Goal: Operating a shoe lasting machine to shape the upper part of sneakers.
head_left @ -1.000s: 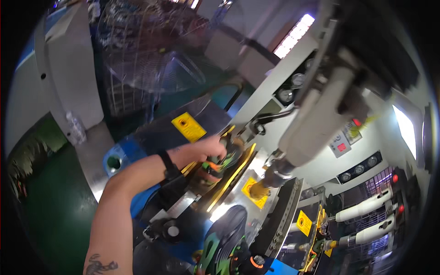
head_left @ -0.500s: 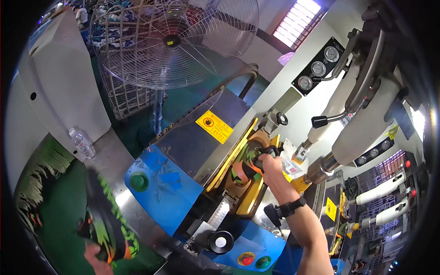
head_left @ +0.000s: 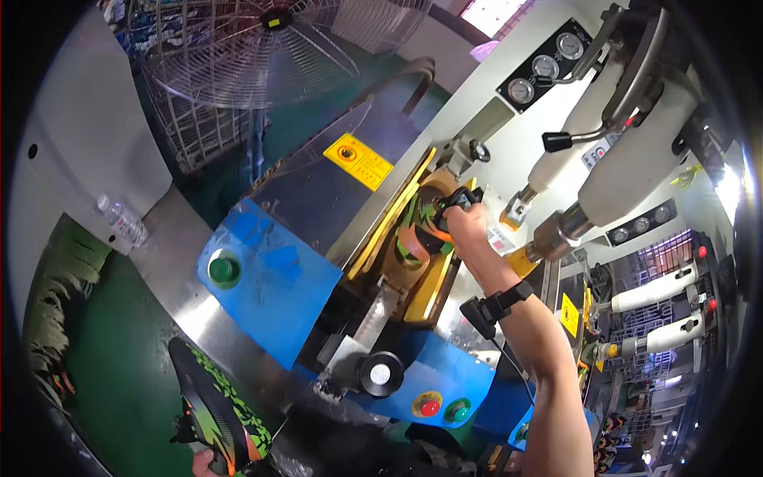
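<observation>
My left hand (head_left: 204, 463), only partly in view at the lower left, is closed on a black sports shoe (head_left: 216, 401) with green and orange patches. That shoe hangs toe up, with its speckled green sole edge facing right. My right hand (head_left: 467, 224) reaches into the press and grips the dark collar of a second shoe (head_left: 416, 236), black, orange and green. This second shoe lies in the press bed between two yellow side pads (head_left: 391, 215). Its collar is partly hidden by my fingers. A black strap with a small device (head_left: 494, 310) circles my right wrist.
White press cylinders (head_left: 628, 175) with a lever stand right of the bed. Blue panels (head_left: 270, 278) carry green and red buttons (head_left: 429, 408). A round black knob (head_left: 381, 374) sits at the front. Behind is a wire fan (head_left: 262, 71); a plastic bottle (head_left: 122, 220) stands left.
My view has shifted, so the machine sits higher in the picture. The left hand's shoe has moved right, toward the bench edge. My right hand keeps its hold on the shoe in the press.
</observation>
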### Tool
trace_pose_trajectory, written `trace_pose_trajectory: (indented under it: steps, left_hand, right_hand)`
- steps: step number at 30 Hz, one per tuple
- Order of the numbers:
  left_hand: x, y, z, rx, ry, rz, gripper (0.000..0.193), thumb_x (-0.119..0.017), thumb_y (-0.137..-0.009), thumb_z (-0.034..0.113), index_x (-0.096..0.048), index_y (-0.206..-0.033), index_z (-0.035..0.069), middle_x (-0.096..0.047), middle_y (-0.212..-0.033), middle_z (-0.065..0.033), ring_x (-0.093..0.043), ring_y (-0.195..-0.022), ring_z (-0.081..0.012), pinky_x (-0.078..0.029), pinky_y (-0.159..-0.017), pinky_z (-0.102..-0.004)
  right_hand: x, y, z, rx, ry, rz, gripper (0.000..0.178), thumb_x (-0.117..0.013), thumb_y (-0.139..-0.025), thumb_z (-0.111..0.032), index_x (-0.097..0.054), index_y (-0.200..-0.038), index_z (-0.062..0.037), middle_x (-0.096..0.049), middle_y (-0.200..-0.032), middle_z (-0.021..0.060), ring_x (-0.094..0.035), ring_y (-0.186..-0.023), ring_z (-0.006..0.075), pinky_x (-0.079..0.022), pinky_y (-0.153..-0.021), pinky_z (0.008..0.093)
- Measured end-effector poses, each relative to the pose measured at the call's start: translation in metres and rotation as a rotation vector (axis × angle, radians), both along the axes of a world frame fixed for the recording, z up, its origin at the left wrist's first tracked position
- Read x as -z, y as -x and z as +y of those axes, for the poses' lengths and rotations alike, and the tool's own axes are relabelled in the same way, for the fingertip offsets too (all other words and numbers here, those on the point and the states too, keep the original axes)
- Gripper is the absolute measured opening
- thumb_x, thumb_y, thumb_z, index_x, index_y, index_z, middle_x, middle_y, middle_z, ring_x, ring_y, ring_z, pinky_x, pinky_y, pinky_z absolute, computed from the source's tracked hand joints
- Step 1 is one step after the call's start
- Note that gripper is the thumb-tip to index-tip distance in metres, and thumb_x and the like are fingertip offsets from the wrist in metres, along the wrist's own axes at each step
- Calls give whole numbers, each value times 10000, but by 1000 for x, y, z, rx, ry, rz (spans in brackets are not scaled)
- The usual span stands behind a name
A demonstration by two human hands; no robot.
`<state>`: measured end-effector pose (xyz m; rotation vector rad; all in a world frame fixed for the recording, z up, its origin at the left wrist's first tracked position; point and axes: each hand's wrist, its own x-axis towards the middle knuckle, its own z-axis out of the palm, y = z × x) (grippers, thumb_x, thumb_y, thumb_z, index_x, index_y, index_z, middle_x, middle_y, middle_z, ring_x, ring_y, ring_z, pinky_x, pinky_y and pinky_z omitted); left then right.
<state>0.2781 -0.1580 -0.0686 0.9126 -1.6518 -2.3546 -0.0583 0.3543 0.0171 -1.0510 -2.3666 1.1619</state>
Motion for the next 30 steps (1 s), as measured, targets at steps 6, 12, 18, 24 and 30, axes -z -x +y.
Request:
trace_pose_trajectory:
  steps: [6,12,18,24,30]
  left_hand:
    - [13,27,11,29,-694,125,602,-537,-722,169,-497,-1302,11,-584,-1241,-179,-597,-1111,-307,-499,-966,-439]
    - [-14,0,10,-56,-560,-97,297,-512,-850,70,-534,-1137,-4,-583,-1129,-159,-592,-1023,-308,-504,-893,-451]
    - [33,-8,23,134,-90,-54,390,-546,-790,140,-559,-1163,27,-612,-1130,-148,-610,-1012,-301,-502,-916,-429]
    - [2,4,22,53,-321,-129,504,-511,-731,121,-523,-1229,44,-603,-1138,-104,-604,-1042,-265,-502,-922,-392]
    - [17,11,41,192,-472,-239,478,-538,-795,114,-518,-1263,16,-600,-1160,-138,-605,-1018,-263,-509,-898,-372]
  right_hand:
    - [24,10,12,-74,-254,-25,297,-595,-693,-127,-492,-889,71,-587,-824,229,-599,-812,337,-483,-715,434]
    - [49,-7,-60,1,-570,162,585,-606,-691,-43,-355,-1201,95,-449,-1098,314,-524,-959,467,-454,-878,472]
    - [44,-3,-60,52,-302,81,720,-598,-679,-3,-293,-1329,58,-368,-1215,322,-466,-1061,496,-414,-940,501]
    - [31,4,-101,86,-441,224,656,-582,-708,2,-328,-1308,80,-414,-1185,316,-471,-1067,489,-403,-941,510]
    - [20,-30,-48,-86,-173,141,706,-642,-794,-182,-265,-1330,80,-410,-1230,338,-491,-1083,501,-429,-944,494]
